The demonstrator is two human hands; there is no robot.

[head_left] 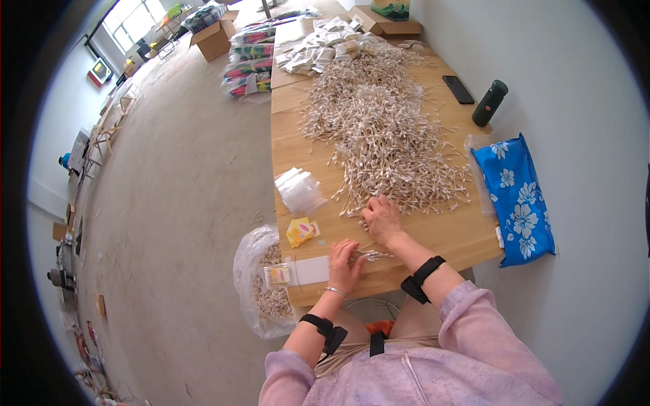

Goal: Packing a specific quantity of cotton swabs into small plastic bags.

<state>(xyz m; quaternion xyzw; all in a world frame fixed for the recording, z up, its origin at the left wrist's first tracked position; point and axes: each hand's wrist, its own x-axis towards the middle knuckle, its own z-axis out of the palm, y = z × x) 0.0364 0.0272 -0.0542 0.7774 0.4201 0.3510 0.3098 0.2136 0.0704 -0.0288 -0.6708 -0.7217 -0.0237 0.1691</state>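
A long heap of loose cotton swabs (pixel 386 135) covers the middle of the wooden table. At the heap's near edge, my right hand (pixel 382 218) has its fingers curled down onto swabs; its fingertips are partly hidden. My left hand (pixel 345 267) lies closer to me, closed around a small bunch of cotton swabs (pixel 369 255) whose ends stick out to the right. Left of that hand is a flat white sheet (pixel 312 270). A small clear packet of swabs with a yellow label (pixel 277 275) lies at the table's left edge.
Clear plastic bags (pixel 299 191) and yellow cards (pixel 302 231) lie on the left side. A bag of swabs (pixel 271 304) hangs below that edge. Filled packets (pixel 332 51) are piled at the far end. A phone (pixel 458 89), dark bottle (pixel 489 103) and blue flowered pouch (pixel 518 203) line the right.
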